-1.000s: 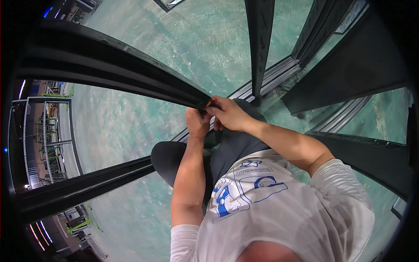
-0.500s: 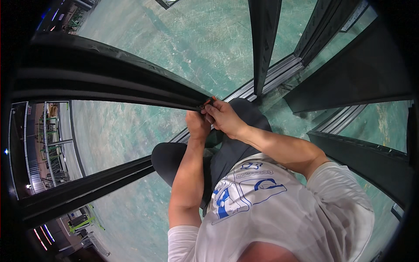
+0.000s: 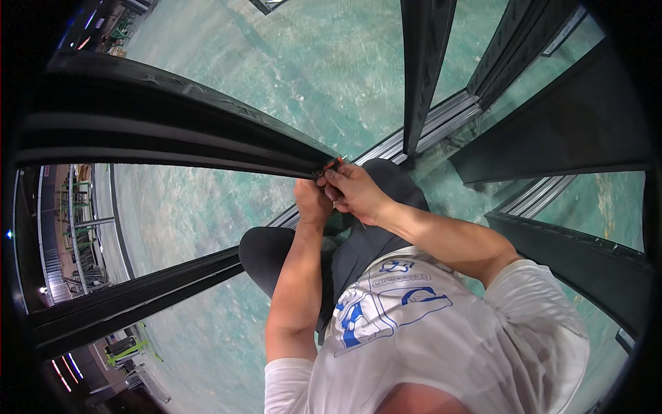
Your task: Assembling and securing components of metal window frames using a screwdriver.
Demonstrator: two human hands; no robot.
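Observation:
My left hand (image 3: pixel 314 201) is closed at the lower end of a black frame profile (image 3: pixel 179 114), its fingertips mostly out of sight. Right against it, my right hand (image 3: pixel 360 194) has its thumb and fingers pinched together at the same end. What they pinch is too small and covered to name. A small dark fitting with an orange part (image 3: pixel 335 164) sits at the profile's end, just beyond the fingertips. Below my right hand pokes out the thin tip of something narrow (image 3: pixel 364 222); its kind cannot be made out.
A silver grooved track (image 3: pixel 448 121) crosses the green floor (image 3: pixel 303 76) diagonally. Black uprights (image 3: pixel 424 69) and a wide dark panel (image 3: pixel 552 124) stand to the right. A black rail (image 3: pixel 138 293) runs left from my knee. Racks (image 3: pixel 79 228) show at the far left.
My hands stay at the profile's end, with the right one turned slightly. A thin tip now shows below it. The uprights at the right appear shifted a little rightward in view.

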